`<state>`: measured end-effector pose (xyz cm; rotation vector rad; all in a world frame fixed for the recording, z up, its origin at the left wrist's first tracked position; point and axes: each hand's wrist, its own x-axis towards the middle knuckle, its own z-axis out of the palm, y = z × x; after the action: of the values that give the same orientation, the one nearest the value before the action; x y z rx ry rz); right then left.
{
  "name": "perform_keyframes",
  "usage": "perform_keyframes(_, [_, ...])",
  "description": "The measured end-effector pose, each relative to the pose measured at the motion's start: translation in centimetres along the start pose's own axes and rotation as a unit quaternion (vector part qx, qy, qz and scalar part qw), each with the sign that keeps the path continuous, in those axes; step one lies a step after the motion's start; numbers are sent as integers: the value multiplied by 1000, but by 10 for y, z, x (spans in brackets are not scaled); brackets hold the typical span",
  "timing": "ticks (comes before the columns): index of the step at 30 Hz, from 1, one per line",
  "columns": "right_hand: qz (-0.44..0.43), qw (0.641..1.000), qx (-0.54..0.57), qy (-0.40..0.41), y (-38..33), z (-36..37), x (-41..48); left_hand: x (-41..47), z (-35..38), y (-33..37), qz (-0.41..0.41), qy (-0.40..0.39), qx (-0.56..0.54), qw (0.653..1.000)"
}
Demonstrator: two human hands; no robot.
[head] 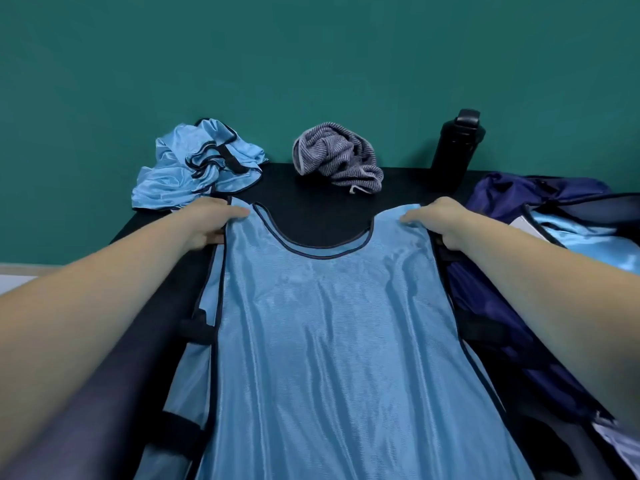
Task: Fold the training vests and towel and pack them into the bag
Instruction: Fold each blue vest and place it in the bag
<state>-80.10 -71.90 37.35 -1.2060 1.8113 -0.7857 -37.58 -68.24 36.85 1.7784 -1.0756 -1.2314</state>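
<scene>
A light blue training vest [329, 327] with dark trim lies spread flat on the black table [311, 209], neck opening away from me. My left hand [211, 220] grips its left shoulder strap, thumb under the edge. My right hand [440, 220] grips the right shoulder strap the same way. A crumpled pile of more light blue vests [197, 164] sits at the back left. A grey striped towel [339, 157] lies bunched at the back middle. A navy bag [540, 202] lies open at the right with light blue fabric [588, 237] inside.
A black water bottle [457, 147] stands at the back right against the green wall. The table's left edge runs close to the crumpled vests. A white item [620, 441] lies at the lower right beside the bag.
</scene>
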Motion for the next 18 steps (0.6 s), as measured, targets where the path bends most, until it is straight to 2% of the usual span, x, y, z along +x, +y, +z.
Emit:
perform_keyframes(3, [-1,999,-41,-11,4,-2,0,-4,-7,-2,10,22,59,998])
perform_keyframes(8, [-14,999,-34,6,8,0,3,-7,-16,3,1,-8,101,995])
perform_keyframes(12, [-15,999,-25,41,12,2,8,1,-16,6,31,47,86,995])
perform_keyframes(18, [-2,998,-62,25,14,3,10,3,-8,-7,56,87,161,982])
